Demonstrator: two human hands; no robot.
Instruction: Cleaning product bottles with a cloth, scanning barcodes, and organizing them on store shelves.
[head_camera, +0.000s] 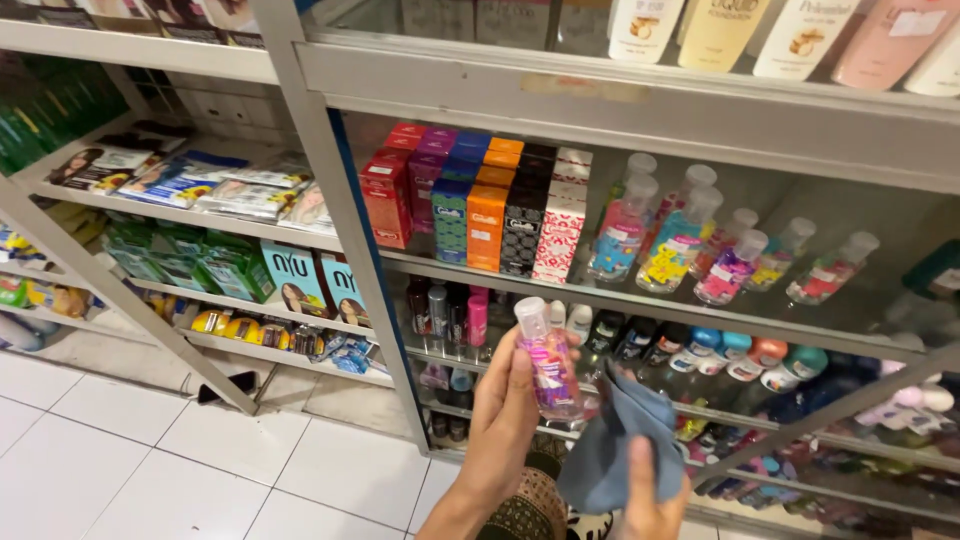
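A: Where is our clear bottle (548, 360)?
B: Clamped upright in our left hand (503, 420), cap up, before the glass shelf (640, 300). Our right hand (648, 500) grips a blue cloth (618, 440).
A: Packages?
B: Red, purple, blue, orange boxes (470, 200) stand above.

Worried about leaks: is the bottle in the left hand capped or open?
Capped. The bottle in the left hand stands nearly upright with its clear cap in place on top. The right hand holds a blue cloth.

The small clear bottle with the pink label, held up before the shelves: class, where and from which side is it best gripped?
Grip the small clear bottle around its straight middle, from its left, as the left hand does. Its body is slim and upright, the white cap narrower. The right hand holds a blue-grey cloth on its right.
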